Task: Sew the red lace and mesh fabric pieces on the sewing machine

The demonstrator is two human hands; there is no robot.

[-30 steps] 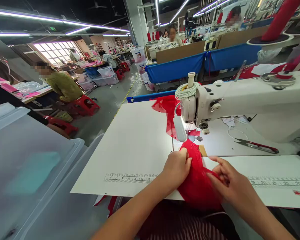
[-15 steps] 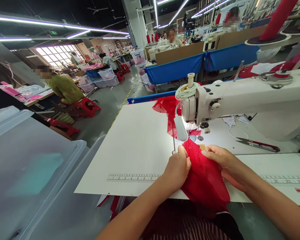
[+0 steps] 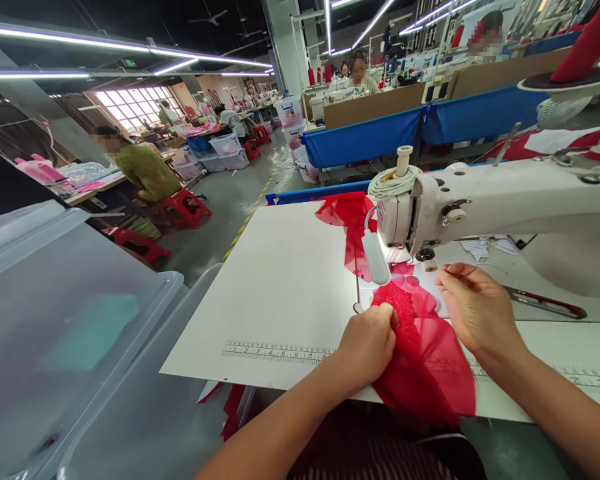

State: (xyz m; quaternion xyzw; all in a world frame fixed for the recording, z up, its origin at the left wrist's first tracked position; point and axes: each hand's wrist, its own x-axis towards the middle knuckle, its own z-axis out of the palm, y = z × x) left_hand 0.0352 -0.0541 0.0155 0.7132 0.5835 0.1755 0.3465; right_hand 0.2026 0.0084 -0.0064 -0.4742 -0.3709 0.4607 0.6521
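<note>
A sheer red fabric piece point(image 3: 440, 360) with a lacy strip hangs over the table's front edge, its far end by the sewing machine point(image 3: 480, 207) needle area. My left hand point(image 3: 367, 343) is closed on the lacy edge of this fabric. Raised to the right of the cloth, my right hand point(image 3: 480, 310) has thumb and fingertips pinched together beside the machine's front knob; what they hold, if anything, is too small to make out. Thread snips point(image 3: 547, 302) lie just beyond that hand, partly covered by it. A small white lamp point(image 3: 377, 259) hides the needle.
More red fabric point(image 3: 355, 227) lies behind the needle on the white table point(image 3: 280, 287), which has a printed ruler. Clear plastic bins point(image 3: 105, 267) stand close on the left. A red thread cone point(image 3: 585, 43) rises at upper right. Other people sit at tables farther off.
My right hand has left the red fabric and moved up and right toward the machine head. The fabric's right side now lies spread and loose. My left hand keeps its hold.
</note>
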